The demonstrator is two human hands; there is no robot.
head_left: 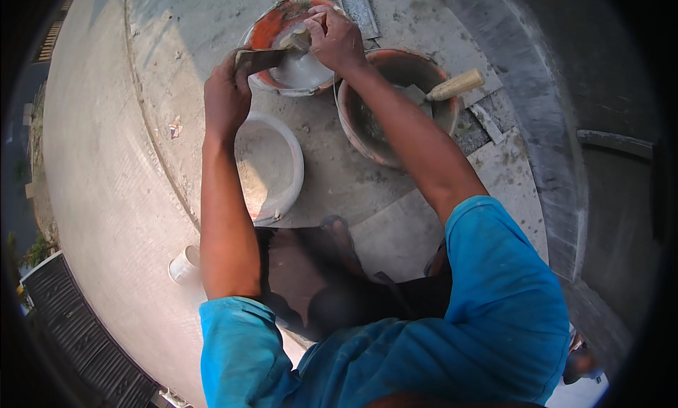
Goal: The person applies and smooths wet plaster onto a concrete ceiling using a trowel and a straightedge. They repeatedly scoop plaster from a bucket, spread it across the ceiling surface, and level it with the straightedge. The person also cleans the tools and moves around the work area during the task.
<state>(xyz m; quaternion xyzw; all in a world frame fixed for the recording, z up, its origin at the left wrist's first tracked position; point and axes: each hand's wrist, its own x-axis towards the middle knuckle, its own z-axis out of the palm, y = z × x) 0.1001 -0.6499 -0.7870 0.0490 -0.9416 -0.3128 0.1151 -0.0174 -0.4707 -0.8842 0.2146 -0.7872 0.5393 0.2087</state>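
My left hand (228,94) is closed round one end of a flat, dark blade-like tool (263,59), held over the near left rim of an orange bucket (266,32) with cloudy grey liquid in it. At the tool's other end, above the liquid, is a pale, yellowish blocky piece (296,40); whether it is the tool's handle I cannot tell. My right hand (336,39) is at the bucket's right side, its fingers curled beside that piece. What they hold, if anything, is hidden.
A second bucket (344,118) stands to the right, partly behind my right forearm; a wooden-handled trowel (455,85) rests in it. Nearer me is a whitish basin (295,157). A white cup (185,265) lies at left, and a grey strip (357,11) beyond the buckets.
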